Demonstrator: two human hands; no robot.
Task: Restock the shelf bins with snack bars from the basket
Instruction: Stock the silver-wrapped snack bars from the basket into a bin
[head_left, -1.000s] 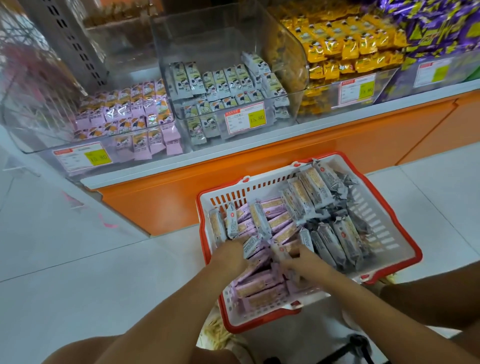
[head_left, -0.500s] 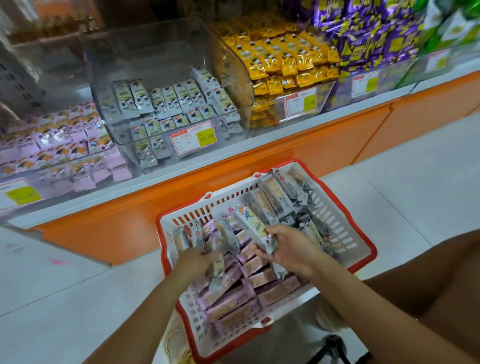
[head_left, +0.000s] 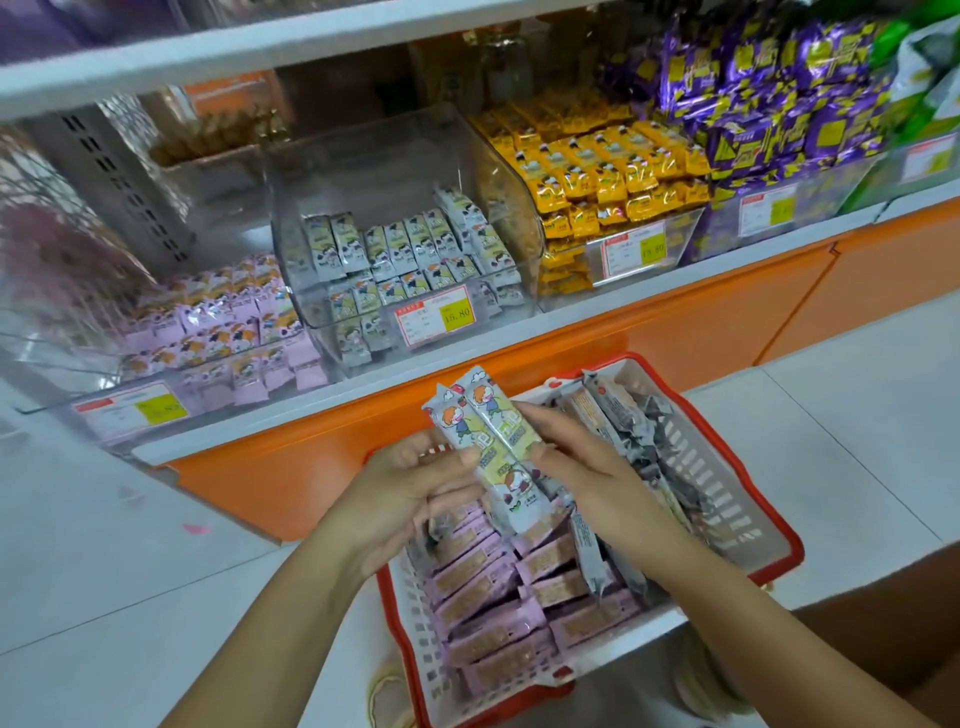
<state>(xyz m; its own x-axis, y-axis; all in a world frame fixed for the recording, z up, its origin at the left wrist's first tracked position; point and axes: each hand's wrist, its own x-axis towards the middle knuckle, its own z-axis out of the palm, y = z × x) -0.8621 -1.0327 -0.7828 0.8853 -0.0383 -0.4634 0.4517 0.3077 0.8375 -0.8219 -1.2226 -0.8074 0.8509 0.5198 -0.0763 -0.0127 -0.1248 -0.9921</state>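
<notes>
Grey-wrapped snack bars (head_left: 488, 447) have been lifted over the far edge of the red-rimmed white basket (head_left: 769, 519), clamped between left hand (head_left: 410, 483) and right hand (head_left: 576, 462); placement in the matching clear plastic bin (head_left: 363, 208) is judged next.

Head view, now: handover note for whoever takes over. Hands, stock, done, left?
Left hand and right hand together grip at least two held grey bars above the basket.
Basket holds pink bars and loose grey bars.
Grey-bar bin and pink-bar bin are part filled.
Done: handful picked.
Left: probably place these in the grey-bar bin, then shelve the rest.
</notes>
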